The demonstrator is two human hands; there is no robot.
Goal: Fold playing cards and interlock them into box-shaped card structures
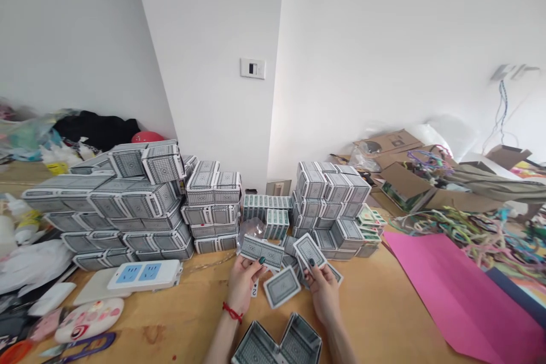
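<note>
Grey-patterned playing cards are in both my hands. My left hand (242, 284), with a red string bracelet at its wrist, pinches a folded-looking playing card (261, 251) between thumb and fingers. A single playing card (309, 251) is gripped by my right hand (321, 287), thumb on top. Between the hands a loose card (282, 286) lies face down on the table, and more cards lie partly hidden behind. Close to me stands an open shape built of folded cards (277, 347), with a V-shaped notch, cut off by the bottom edge.
Stacked card blocks (128, 205) rise at the left, with more stacks (328, 199) at the right. Green card boxes (277, 222) sit between. A power strip (145, 274) and scissors (85, 347) lie left; pink paper (464, 301) and tangled yarn (464, 233) lie right.
</note>
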